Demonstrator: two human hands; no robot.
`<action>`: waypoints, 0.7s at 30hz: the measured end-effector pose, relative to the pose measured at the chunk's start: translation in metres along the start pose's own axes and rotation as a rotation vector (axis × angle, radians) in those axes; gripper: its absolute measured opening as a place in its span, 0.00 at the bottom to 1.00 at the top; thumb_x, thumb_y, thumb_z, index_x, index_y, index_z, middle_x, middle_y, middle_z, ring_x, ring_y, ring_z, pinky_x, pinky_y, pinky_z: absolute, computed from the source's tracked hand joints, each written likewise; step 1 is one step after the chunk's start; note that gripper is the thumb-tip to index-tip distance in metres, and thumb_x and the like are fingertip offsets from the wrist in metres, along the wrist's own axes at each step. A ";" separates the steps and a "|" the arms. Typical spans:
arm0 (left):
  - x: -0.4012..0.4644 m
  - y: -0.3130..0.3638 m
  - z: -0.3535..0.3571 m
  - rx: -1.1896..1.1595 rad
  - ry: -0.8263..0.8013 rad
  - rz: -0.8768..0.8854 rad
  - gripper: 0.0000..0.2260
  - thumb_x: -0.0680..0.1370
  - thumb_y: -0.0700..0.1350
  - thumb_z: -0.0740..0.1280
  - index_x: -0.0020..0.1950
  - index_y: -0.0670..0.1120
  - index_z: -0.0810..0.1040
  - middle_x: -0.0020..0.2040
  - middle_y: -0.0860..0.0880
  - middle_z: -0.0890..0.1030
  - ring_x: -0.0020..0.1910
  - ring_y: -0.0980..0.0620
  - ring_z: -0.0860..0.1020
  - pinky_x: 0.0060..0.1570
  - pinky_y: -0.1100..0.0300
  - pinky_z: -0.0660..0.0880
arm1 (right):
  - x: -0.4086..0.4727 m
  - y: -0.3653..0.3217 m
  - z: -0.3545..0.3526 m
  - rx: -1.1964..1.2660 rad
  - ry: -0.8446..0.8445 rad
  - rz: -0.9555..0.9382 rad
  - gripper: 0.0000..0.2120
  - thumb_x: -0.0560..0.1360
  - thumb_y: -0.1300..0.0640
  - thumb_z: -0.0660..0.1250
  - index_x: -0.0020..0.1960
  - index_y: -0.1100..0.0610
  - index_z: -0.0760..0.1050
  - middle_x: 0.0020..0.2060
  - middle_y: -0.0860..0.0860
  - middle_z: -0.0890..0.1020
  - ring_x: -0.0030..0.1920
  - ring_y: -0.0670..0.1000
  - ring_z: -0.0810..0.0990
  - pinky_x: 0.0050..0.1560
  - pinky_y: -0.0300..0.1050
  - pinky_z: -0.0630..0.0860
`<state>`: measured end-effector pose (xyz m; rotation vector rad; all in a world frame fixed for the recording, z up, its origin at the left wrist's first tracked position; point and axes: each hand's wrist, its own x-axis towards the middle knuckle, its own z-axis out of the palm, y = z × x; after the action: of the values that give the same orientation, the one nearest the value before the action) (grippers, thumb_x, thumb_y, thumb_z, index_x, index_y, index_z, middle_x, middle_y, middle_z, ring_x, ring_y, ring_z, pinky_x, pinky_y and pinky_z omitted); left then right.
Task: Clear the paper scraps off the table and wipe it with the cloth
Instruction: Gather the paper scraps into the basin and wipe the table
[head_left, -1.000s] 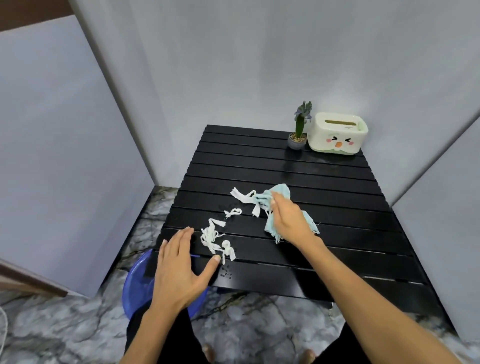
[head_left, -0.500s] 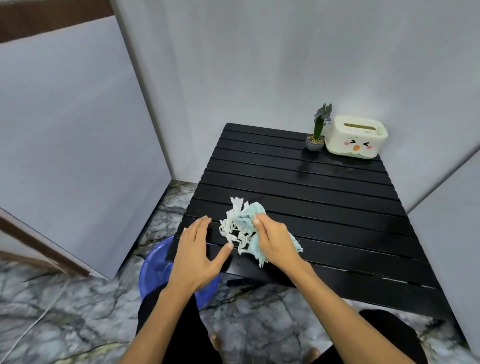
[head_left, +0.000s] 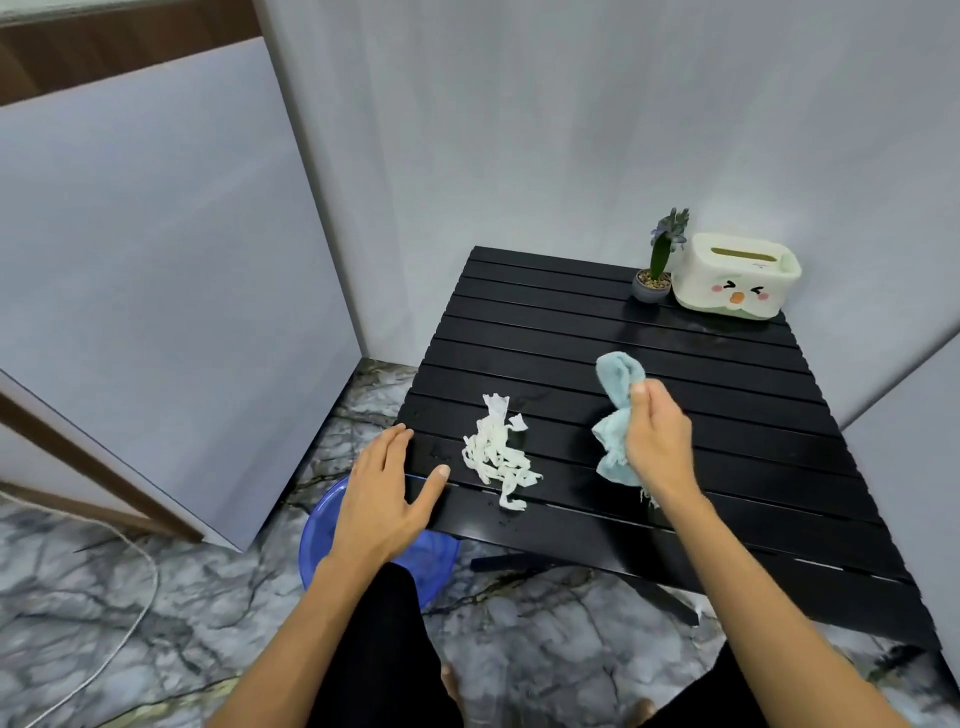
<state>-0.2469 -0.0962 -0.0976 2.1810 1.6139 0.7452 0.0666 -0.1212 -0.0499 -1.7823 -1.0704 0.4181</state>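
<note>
- my right hand (head_left: 657, 441) grip is bunched around the one blue cloth (head_left: 615, 415), just over the worktop (head_left: 649, 353)
- one pile of paper scraps (head_left: 498, 452) sits left of it
- my left hand (head_left: 382, 499) is wide, flat at the edge, one blue basin (head_left: 324, 535) beneath

The paper scraps (head_left: 497, 455), spread in loose pieces one second ago, are now gathered in one pile near the front left edge of the worktop (head_left: 727, 415). The right hand (head_left: 655, 441) has lifted the cloth (head_left: 615, 415) away from the scraps and holds it bunched, to the right of the pile. The left hand (head_left: 387, 499) has moved to the worktop's left edge, apart from the pile.
</note>
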 end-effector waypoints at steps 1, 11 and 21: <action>0.000 0.000 0.000 0.004 0.004 -0.004 0.34 0.77 0.67 0.56 0.74 0.45 0.67 0.75 0.49 0.67 0.75 0.50 0.62 0.73 0.50 0.63 | 0.004 0.003 0.010 -0.054 -0.054 -0.017 0.15 0.83 0.50 0.53 0.39 0.50 0.68 0.32 0.48 0.75 0.31 0.42 0.72 0.31 0.34 0.68; -0.001 -0.001 0.002 -0.004 0.021 -0.005 0.32 0.77 0.66 0.57 0.75 0.47 0.66 0.76 0.53 0.66 0.74 0.54 0.61 0.70 0.53 0.66 | 0.000 -0.014 0.075 -0.233 -0.520 -0.302 0.15 0.84 0.51 0.54 0.41 0.55 0.67 0.27 0.46 0.68 0.27 0.46 0.65 0.29 0.37 0.64; -0.002 -0.003 0.002 -0.068 0.031 -0.008 0.32 0.77 0.66 0.57 0.75 0.49 0.65 0.76 0.55 0.64 0.74 0.56 0.61 0.67 0.57 0.64 | -0.026 -0.005 0.011 -0.131 -0.355 -0.120 0.16 0.84 0.50 0.55 0.40 0.56 0.67 0.28 0.48 0.69 0.27 0.43 0.65 0.28 0.38 0.63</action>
<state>-0.2487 -0.0975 -0.1013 2.1248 1.5879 0.8234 0.0425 -0.1360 -0.0556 -1.7856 -1.4740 0.6184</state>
